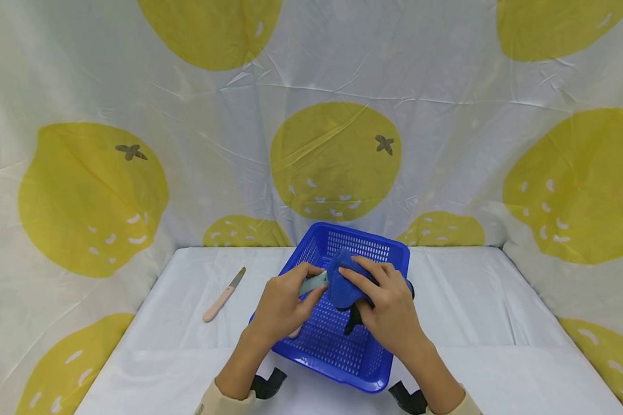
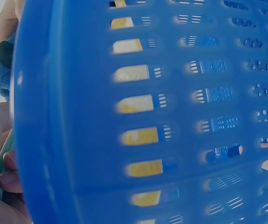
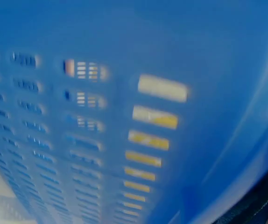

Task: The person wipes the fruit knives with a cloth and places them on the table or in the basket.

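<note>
In the head view my left hand (image 1: 288,297) pinches a flat pale green handle (image 1: 314,282) between thumb and fingers, over the basket. My right hand (image 1: 389,302) grips a blue cloth (image 1: 342,288) folded about the handle's far end, so what lies beyond the handle is hidden. Below both hands stands a blue plastic basket (image 1: 337,377) with slotted walls. A black object (image 1: 353,321) shows beneath the right hand, partly covered. The end of a pink handle (image 1: 296,332) peeks out by my left wrist. In the left wrist view, fingers (image 2: 10,179) curl at the green handle.
On the white table (image 1: 477,300), left of the basket, lies a knife with a pink handle (image 1: 220,302), blade pointing away. A lemon-print curtain (image 1: 337,161) hangs behind and at both sides. The basket wall (image 3: 208,56) fills most of both wrist views.
</note>
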`<state>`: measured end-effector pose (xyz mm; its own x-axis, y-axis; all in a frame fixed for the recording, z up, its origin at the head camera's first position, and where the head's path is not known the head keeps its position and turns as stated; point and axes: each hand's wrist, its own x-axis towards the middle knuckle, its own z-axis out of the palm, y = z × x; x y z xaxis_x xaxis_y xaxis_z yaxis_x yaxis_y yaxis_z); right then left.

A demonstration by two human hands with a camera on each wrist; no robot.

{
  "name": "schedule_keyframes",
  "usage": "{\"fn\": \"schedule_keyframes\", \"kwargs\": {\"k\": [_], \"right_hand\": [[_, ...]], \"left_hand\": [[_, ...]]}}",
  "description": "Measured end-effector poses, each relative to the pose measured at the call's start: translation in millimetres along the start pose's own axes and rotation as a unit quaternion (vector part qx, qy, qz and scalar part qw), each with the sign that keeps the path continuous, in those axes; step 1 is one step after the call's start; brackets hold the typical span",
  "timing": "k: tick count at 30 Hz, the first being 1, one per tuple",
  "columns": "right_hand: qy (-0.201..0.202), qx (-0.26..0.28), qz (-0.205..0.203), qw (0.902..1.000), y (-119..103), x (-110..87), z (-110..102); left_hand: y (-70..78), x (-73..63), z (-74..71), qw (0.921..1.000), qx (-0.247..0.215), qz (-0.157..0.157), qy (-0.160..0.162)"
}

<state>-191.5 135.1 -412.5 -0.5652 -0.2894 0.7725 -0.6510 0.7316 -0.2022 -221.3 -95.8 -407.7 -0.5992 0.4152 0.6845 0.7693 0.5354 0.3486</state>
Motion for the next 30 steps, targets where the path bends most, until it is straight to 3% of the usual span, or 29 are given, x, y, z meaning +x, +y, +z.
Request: {"fn": "schedule_keyframes", "kwargs": {"k": [17,30], "right_hand": [[0.029,-0.007,0.038,0.9988,23,0.3,-13],[0.053,-0.019,0.057,0.9968,33,1.0,-24]], "left_hand": [[0.3,0.1,-3.8,0.9996,-0.006,-0.028,-0.009],[-2.3,-0.6,-7.2,0.9976,-0.008,-0.067,-0.012]]}}
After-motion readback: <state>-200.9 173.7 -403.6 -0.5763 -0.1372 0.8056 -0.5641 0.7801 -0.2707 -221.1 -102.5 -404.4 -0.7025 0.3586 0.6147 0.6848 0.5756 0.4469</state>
